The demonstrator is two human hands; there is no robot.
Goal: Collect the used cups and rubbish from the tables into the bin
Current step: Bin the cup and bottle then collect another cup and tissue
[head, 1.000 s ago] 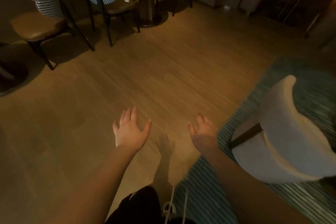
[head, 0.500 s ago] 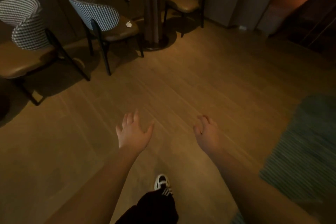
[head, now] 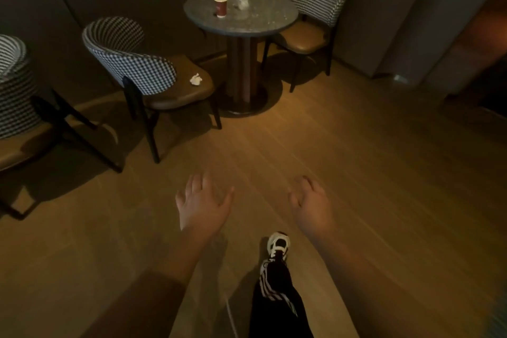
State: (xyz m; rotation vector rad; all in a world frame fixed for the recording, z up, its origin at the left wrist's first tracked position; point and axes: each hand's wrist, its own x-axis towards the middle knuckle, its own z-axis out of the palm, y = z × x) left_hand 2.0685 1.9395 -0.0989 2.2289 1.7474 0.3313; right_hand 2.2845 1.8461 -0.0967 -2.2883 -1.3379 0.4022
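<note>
on the round stone-topped table (head: 263,25) by the far wall stands a red paper cup (head: 220,6), upright, with a crumpled clear wrapper (head: 241,1) just beside it — neither collected yet. a crumpled white tissue (head: 196,79) lies on the seat of the near checked chair (head: 142,68). the left hand (head: 201,204) and right hand (head: 311,202) hang over the wooden floor (head: 356,159), fingers loosely spread, holding nothing. no bin is in view — this corner's collecting looks wholly undone.

- Dim, warm light; the floor (head: 315,145) is brightest mid-frame.
- Chairs cast long shadows leftward.
- Corners fall dark; edges bend and blur slightly.
</note>
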